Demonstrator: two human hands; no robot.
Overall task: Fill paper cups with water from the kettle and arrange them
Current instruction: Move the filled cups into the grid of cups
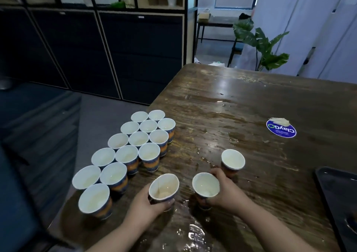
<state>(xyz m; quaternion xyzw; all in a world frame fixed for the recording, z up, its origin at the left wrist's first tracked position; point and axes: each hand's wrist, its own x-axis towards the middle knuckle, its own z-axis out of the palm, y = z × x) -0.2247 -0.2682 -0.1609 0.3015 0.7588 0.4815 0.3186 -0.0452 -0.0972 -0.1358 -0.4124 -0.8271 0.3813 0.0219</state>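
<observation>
A dark wooden table (251, 101) fills the right and lower part of the view, its surface wet with puddles and streaks near the front edge. Behind it stands a row of dark cabinets (96, 58) under an open shelf, and a leafy green plant (260, 46) rises beyond the far right corner. A black tray (336, 193) lies at the right edge of the table, partly out of frame.

Along the table's left edge sits a tight cluster of paper cups (127, 153), arranged in diagonal rows with rims touching or nearly so; pale liquid shows in several. A round blue sticker (281, 129) lies well apart to the right.

One lone cup (232, 160) stands just beyond the right hand (225, 190). That hand curls around a cup (205, 186) standing upright on the wet wood. The left hand (146, 203) grips a tilted cup (164, 188), whose rim looks squeezed into an oval, just right of the cluster's nearest cups.

The kettle is not visible.
</observation>
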